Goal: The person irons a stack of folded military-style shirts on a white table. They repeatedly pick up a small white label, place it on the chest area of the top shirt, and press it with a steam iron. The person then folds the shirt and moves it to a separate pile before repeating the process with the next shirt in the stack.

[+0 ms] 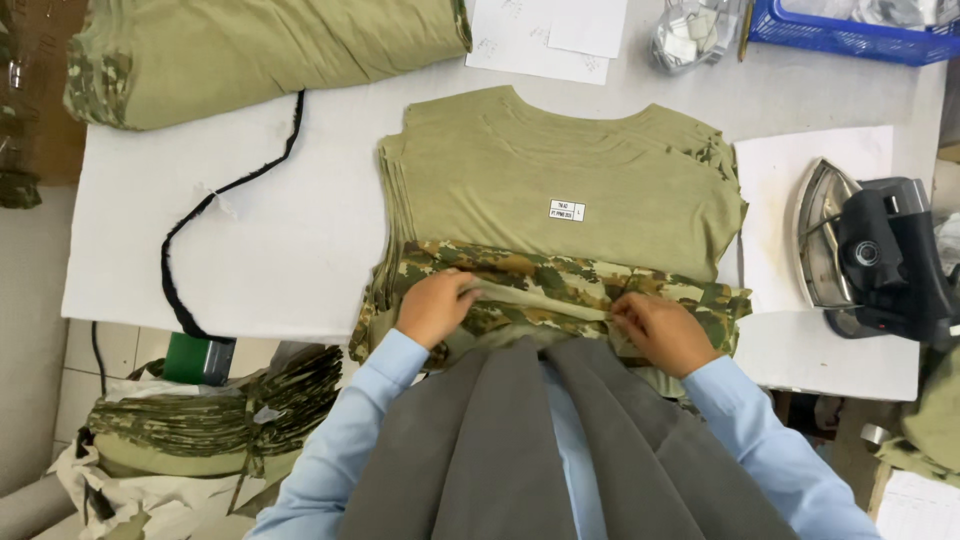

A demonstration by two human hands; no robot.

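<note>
On the white counter (250, 240), my left hand (436, 305) and right hand (662, 330) both pinch the camouflage hem (560, 285) of a stacked olive shirt (555, 185). I judge the cloth soft, light and limp, best held at its folded edge. An iron (870, 250) stands nearby.

A white padded tabletop (290, 240) fills most of the view under even, soft light, with a blue plastic basket (850, 35) at its far right corner. Left of the tabletop, pale floor tiles (110, 355) show below its near edge, and a tied bundle of camouflage cloth (220, 415) lies there. Right of the tabletop, an iron (870, 250) rests on white paper (790, 165).
</note>
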